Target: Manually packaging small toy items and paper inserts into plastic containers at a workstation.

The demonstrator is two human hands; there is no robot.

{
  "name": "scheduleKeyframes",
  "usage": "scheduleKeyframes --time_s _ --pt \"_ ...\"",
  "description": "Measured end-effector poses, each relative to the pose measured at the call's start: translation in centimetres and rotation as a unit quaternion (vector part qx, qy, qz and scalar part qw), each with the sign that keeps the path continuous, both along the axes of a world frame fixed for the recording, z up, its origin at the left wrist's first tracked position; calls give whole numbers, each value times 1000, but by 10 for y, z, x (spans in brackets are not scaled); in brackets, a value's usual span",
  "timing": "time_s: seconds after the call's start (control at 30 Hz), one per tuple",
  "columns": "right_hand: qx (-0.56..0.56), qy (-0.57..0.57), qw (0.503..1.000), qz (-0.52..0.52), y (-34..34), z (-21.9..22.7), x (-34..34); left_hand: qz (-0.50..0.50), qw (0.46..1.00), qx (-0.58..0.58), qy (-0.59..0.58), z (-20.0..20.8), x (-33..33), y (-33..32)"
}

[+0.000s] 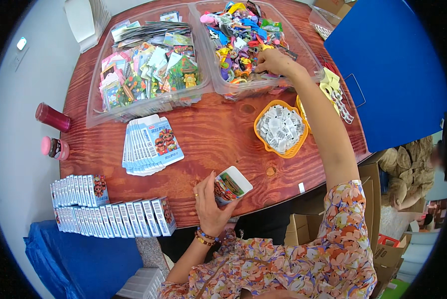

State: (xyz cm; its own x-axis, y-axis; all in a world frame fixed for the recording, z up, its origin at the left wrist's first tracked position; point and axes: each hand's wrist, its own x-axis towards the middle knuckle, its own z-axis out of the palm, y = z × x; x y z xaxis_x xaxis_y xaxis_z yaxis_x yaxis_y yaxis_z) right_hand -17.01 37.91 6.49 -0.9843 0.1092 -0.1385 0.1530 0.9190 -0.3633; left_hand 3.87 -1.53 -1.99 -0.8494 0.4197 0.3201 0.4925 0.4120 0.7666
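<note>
My left grip (211, 210) holds a colourful, white-flapped box (228, 188); how my right grip (278, 62) closes among far trinkets (240, 43), I can't tell.

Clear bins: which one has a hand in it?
The right bin, filled with colourful trinkets: the person's right hand is among them. The left bin holds flat cards and no hand.
</note>
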Motion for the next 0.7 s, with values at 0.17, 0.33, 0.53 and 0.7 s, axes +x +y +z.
scheduleKeyframes --time_s 0.17,0.33,0.53,0.7 --pt "-133 54 989 -20 12 -8 7 3 1000 6 -6 -2 3 0" --pt "-233 166 957 -37 -26 32 53 14 999 30 1 -6 2 7" --pt "-221 -47 949 220 -164 60 161 34 999 -6 13 -10 -4 4" --pt "-56 49 970 230 -194 29 193 36 999 7 34 -13 0 11"
